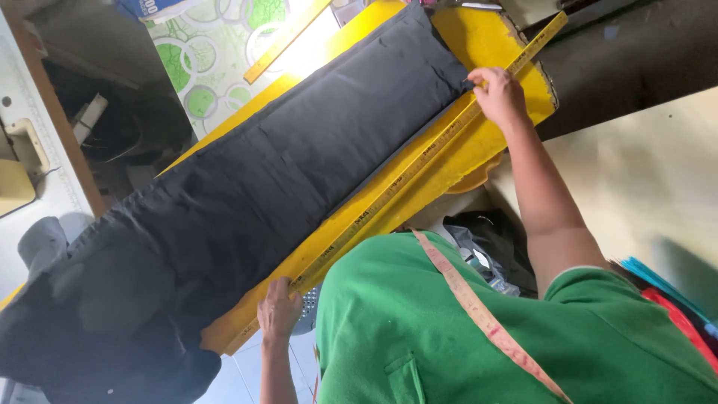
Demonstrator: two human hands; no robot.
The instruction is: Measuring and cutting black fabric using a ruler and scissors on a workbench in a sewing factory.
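Observation:
A long black cloth (247,187) lies stretched along a yellow table (479,41). A long yellow ruler (404,179) rests on the table along the cloth's near edge. My right hand (497,93) presses down on the ruler's far part, fingertips at the edge of the cloth. My left hand (278,310) grips the ruler's near end at the table's edge. My green shirt (449,337) fills the lower right, with a pink measuring tape (479,314) draped over it.
A second yellow ruler (288,41) lies on a green-and-white patterned cloth (217,52) beyond the table. A white sewing machine (22,150) stands at the left. Dark bags (486,239) sit beside me below the table, with pale floor tiles (239,374) underneath.

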